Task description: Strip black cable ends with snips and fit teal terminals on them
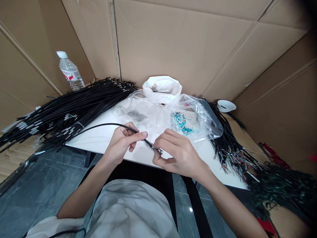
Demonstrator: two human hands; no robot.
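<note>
My left hand pinches a thin black cable near its end, above the front edge of the white table. The cable curves back left toward a big bundle of black cables. My right hand grips the cable's tip, where a small metal piece shows between its fingers. The two hands are close together, a few centimetres apart.
Clear plastic bags hold small teal parts; a white bag stands behind. A water bottle is at back left, a white bowl at right. Cables with coloured wire ends lie right. Cardboard walls surround the table.
</note>
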